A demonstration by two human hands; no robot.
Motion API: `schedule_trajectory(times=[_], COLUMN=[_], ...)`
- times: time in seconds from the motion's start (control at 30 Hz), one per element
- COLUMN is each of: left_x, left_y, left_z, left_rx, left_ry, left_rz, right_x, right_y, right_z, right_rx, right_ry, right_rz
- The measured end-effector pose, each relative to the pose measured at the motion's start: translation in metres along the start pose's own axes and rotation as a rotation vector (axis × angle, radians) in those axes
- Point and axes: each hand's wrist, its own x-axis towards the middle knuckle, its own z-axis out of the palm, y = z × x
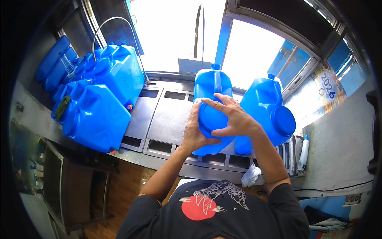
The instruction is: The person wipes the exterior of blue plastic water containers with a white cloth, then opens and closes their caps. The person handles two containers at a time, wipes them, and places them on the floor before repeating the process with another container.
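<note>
A blue plastic water jug [203, 82] stands on the metal counter in front of me, with a small screw cap [215, 66] on top beside its handle. My left hand [192, 133] curves around the left edge of the jug's large round lid [212, 115]. Across the lid's upper and right side spreads my right hand [237, 118], fingers and thumb on its rim. To the right is a second blue jug [259, 97]; its round lid [285, 121] faces me. My right forearm partly covers that jug.
Several more blue jugs [101, 116] crowd the counter's left end, near a curved metal spout [118, 18]. Metal panels with slots [167, 119] form the countertop [137, 116]. A white cloth [250, 175] hangs at the front edge. A white-and-blue handled tool [303, 154] stands at the right wall.
</note>
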Motion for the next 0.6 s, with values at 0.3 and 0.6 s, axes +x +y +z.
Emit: schedule_trajectory(times=[0.3, 0.6], left_x=[-0.003, -0.001], left_y=[0.007, 0.004], left_z=[-0.001, 0.003], left_rx=[-0.006, -0.063], left_ry=[0.074, 0.116], left_rz=[-0.037, 0.009], right_x=[0.017, 0.014], right_y=[-0.007, -0.028], right_z=[-0.021, -0.047], right_rx=[-0.064, -0.511], right_ry=[-0.196, -0.181], right_rz=[-0.057, 0.489])
